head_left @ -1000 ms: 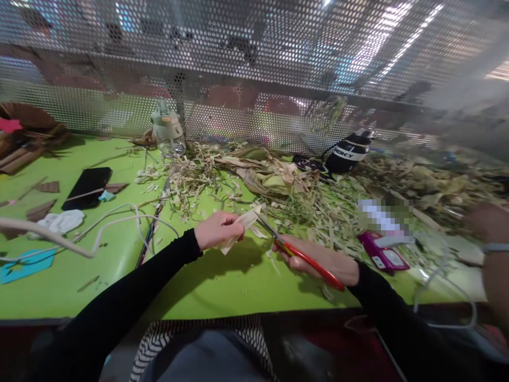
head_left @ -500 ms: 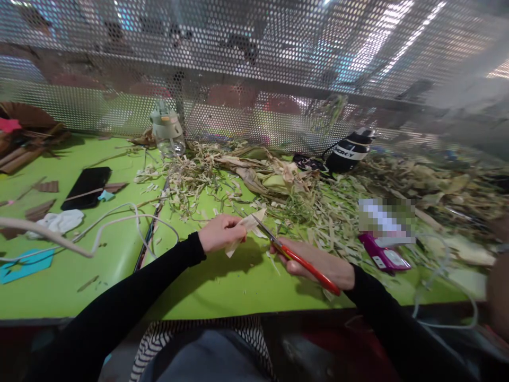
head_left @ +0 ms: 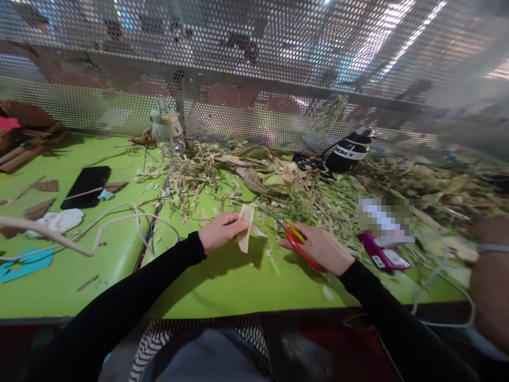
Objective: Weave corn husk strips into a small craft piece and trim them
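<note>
My left hand (head_left: 223,230) pinches a pale strip of dried husk (head_left: 245,229) between thumb and fingers, above the green table (head_left: 222,286). The strip stands nearly upright and sticks out above and below my fingertips. In my right hand (head_left: 320,245) are scissors with red and yellow handles (head_left: 300,249). Their blades point away to the upper left and are apart from the strip. Thin cut scraps (head_left: 272,257) lie on the table between my hands. Behind them spreads a heap of dry husks and shreds (head_left: 274,178).
A clear bottle (head_left: 167,130) and a black bottle (head_left: 350,152) stand at the back, before a perforated metal screen (head_left: 254,63). To the left are a phone (head_left: 86,187), a white cable (head_left: 99,236) and crumpled tissue (head_left: 59,221). A purple packet (head_left: 384,252) lies right, near another person's arm (head_left: 491,281).
The scissors have moved away from the husk strip, and my right hand has turned. My left hand has tilted the strip more upright. At the right edge the other person's arm has shifted.
</note>
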### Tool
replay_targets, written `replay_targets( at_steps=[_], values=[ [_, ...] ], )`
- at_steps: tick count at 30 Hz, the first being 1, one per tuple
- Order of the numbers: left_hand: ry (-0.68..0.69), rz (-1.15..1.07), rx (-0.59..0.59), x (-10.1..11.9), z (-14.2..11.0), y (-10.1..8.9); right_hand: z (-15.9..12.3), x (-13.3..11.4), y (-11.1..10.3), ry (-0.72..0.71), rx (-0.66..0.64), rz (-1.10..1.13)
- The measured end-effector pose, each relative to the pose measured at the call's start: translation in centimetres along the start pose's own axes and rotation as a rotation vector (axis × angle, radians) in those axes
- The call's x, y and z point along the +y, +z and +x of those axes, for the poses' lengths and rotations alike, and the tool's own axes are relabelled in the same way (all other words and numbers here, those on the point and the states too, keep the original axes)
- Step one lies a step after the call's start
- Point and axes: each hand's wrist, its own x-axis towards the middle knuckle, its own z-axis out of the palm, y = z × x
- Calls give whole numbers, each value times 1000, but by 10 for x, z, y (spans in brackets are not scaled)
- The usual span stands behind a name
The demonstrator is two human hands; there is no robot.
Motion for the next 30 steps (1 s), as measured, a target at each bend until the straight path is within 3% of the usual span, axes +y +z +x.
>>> replay_targets(
  at_steps=[2,5,7,9,10,13,16,21,25,30],
  values=[
    [-9,-154,-11,-1,2,0,7,18,3,79,46,-110],
    [-21,-273,1,-3,5,0,11,36,1,58,70,-168],
    [-24,-305,59,-4,7,1,7,32,-2,17,188,-178],
    [-27,-312,132,-4,8,3,2,13,-3,-25,312,-98],
    [-23,-306,161,-5,8,4,1,-1,-2,-47,301,17],
    [17,-261,172,-6,8,6,11,-44,10,-144,70,387],
    [39,-262,175,-8,9,3,31,-69,27,-175,30,634],
    [6,-463,227,-8,9,-7,54,-76,40,-175,31,923],
    [-70,-390,209,-10,10,-11,57,-76,49,-155,96,959],
    [-115,-309,239,-16,11,-13,56,-66,62,-75,59,1037]
  ],
)
